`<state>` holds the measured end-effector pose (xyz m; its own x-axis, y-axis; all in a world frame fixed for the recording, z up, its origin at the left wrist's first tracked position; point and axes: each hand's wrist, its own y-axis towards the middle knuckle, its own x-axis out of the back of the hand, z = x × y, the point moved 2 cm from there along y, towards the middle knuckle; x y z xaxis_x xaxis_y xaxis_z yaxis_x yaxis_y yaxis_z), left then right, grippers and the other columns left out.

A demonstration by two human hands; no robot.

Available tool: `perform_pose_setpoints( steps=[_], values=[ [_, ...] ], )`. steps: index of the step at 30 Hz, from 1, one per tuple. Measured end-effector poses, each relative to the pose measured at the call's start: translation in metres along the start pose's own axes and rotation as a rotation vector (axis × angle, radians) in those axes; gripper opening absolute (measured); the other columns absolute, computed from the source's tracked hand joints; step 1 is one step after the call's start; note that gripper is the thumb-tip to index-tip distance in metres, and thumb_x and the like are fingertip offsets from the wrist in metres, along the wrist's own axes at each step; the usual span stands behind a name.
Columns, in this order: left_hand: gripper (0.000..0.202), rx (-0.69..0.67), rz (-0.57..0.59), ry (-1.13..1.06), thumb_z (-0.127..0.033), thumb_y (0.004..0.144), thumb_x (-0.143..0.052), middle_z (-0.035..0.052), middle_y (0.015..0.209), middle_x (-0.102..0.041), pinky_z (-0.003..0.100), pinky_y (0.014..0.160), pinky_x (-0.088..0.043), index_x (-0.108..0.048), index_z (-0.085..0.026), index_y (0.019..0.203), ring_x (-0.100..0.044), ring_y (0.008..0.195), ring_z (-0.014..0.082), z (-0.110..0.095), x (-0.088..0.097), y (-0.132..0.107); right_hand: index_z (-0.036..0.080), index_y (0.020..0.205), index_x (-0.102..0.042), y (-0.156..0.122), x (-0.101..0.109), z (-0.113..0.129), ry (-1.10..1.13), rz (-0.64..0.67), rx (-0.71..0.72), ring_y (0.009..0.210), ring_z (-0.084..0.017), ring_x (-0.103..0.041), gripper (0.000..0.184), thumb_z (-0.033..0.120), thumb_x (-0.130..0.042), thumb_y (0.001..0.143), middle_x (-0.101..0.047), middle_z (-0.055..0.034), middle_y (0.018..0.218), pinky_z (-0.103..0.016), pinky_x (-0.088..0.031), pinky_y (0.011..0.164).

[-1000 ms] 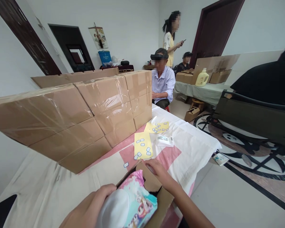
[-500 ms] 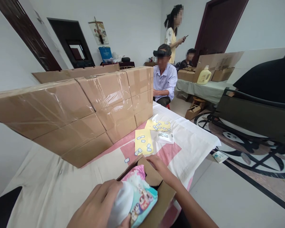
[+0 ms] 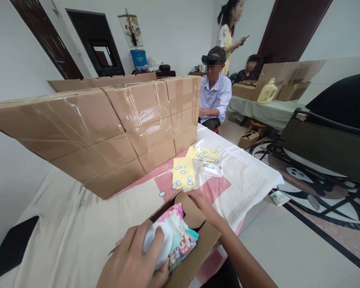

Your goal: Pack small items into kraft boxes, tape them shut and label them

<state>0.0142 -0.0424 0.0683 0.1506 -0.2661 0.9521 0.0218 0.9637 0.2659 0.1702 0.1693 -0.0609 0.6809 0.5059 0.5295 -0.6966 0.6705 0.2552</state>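
My left hand (image 3: 132, 260) is closed over a pink and teal cartoon-printed packet (image 3: 175, 232) with a white lid, pressing it into a small open cardboard box (image 3: 198, 244) at the table's near edge. My right hand (image 3: 202, 204) grips the far flap of that box, fingers curled over the edge. Just beyond the box lie two yellow sheets (image 3: 183, 174) dotted with small white stickers, and a white sticker packet (image 3: 211, 170).
A wall of taped cardboard cartons (image 3: 114, 120) is stacked on the cloth-covered table (image 3: 63, 228). A black object (image 3: 12, 248) lies at the left edge. A seated person (image 3: 214, 94) and others work at the back. A dark folding cot (image 3: 327, 148) stands right.
My left hand has pushed the packet lower and farther into the box, with fingers now spread over its white lid. The view shifted slightly down and right. My right hand stays on the flap.
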Motion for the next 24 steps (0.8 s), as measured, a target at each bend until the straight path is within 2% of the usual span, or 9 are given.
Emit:
perform_pose_setpoints(
  steps=[2, 5, 8, 12, 15, 19, 22, 24],
  values=[
    [0.035, 0.017, 0.054, 0.023, -0.024, 0.079, -0.060, 0.0102, 0.119, -0.068, 0.039, 0.080, -0.058, -0.066, -0.029, 0.113, -0.065, 0.105, 0.0308, -0.005, -0.007, 0.005, 0.024, 0.122, -0.066, 0.000, -0.001, -0.002, -0.018, 0.001, 0.005, 0.109, -0.027, -0.062, 0.028, 0.033, -0.057, 0.098, -0.070, -0.0100, 0.121, -0.044, -0.045, 0.097],
    [0.033, 0.089, 0.258, -0.008, -0.019, 0.077, -0.059, 0.0099, 0.113, -0.068, 0.039, 0.077, -0.058, -0.067, -0.027, 0.108, -0.066, 0.103, 0.0309, -0.012, -0.025, 0.016, 0.024, 0.122, -0.066, -0.001, -0.005, -0.009, -0.056, -0.002, 0.014, 0.110, -0.027, -0.061, 0.028, 0.030, -0.059, 0.096, -0.069, -0.0093, 0.119, -0.044, -0.044, 0.098],
    [0.042, 0.122, 0.466, -0.048, -0.017, 0.076, -0.059, 0.0097, 0.115, -0.067, 0.040, 0.080, -0.058, -0.067, -0.028, 0.116, -0.065, 0.110, 0.0316, -0.017, -0.042, 0.026, 0.024, 0.119, -0.067, -0.002, -0.007, -0.014, -0.081, -0.014, 0.023, 0.110, -0.027, -0.060, 0.026, 0.027, -0.060, 0.095, -0.069, -0.0090, 0.117, -0.043, -0.044, 0.097],
    [0.050, 0.139, 0.624, -0.065, -0.019, 0.078, -0.061, 0.0116, 0.125, -0.064, 0.043, 0.088, -0.056, -0.064, -0.029, 0.127, -0.061, 0.118, 0.0330, -0.018, -0.051, 0.034, 0.024, 0.119, -0.067, -0.002, -0.009, -0.014, -0.085, -0.010, 0.055, 0.104, -0.026, -0.060, 0.027, 0.028, -0.062, 0.093, -0.069, -0.0087, 0.111, -0.042, -0.045, 0.094],
    [0.050, 0.126, 0.669, -0.064, -0.020, 0.081, -0.061, 0.0119, 0.128, -0.064, 0.045, 0.091, -0.056, -0.063, -0.029, 0.130, -0.061, 0.119, 0.0336, -0.016, -0.049, 0.037, 0.024, 0.120, -0.067, -0.001, -0.008, -0.012, -0.065, -0.012, 0.069, 0.104, -0.027, -0.061, 0.027, 0.029, -0.061, 0.094, -0.069, -0.0088, 0.110, -0.043, -0.046, 0.094],
    [0.041, 0.099, 0.666, -0.100, -0.026, 0.084, -0.060, 0.0117, 0.126, -0.066, 0.050, 0.091, -0.056, -0.065, -0.028, 0.125, -0.063, 0.117, 0.0349, -0.012, -0.039, 0.039, 0.025, 0.124, -0.066, -0.003, -0.006, -0.012, 0.003, -0.014, 0.057, 0.110, -0.027, -0.061, 0.029, 0.030, -0.057, 0.097, -0.069, -0.0096, 0.118, -0.044, -0.045, 0.097],
    [0.032, 0.048, 0.629, -0.167, -0.034, 0.089, -0.058, 0.0102, 0.117, -0.070, 0.050, 0.088, -0.058, -0.068, -0.027, 0.118, -0.068, 0.109, 0.0339, -0.007, -0.034, 0.037, 0.025, 0.124, -0.066, -0.004, -0.007, -0.012, 0.034, 0.000, 0.052, 0.112, -0.027, -0.061, 0.028, 0.031, -0.058, 0.098, -0.069, -0.0093, 0.119, -0.044, -0.045, 0.098],
    [0.029, -0.020, 0.548, -0.193, -0.037, 0.092, -0.056, 0.0085, 0.113, -0.072, 0.046, 0.085, -0.060, -0.069, -0.029, 0.116, -0.071, 0.103, 0.0309, 0.000, -0.036, 0.032, 0.024, 0.122, -0.067, -0.004, -0.007, -0.010, 0.078, 0.005, 0.066, 0.109, -0.026, -0.062, 0.027, 0.033, -0.057, 0.098, -0.069, -0.0093, 0.117, -0.043, -0.047, 0.097]
  ],
)
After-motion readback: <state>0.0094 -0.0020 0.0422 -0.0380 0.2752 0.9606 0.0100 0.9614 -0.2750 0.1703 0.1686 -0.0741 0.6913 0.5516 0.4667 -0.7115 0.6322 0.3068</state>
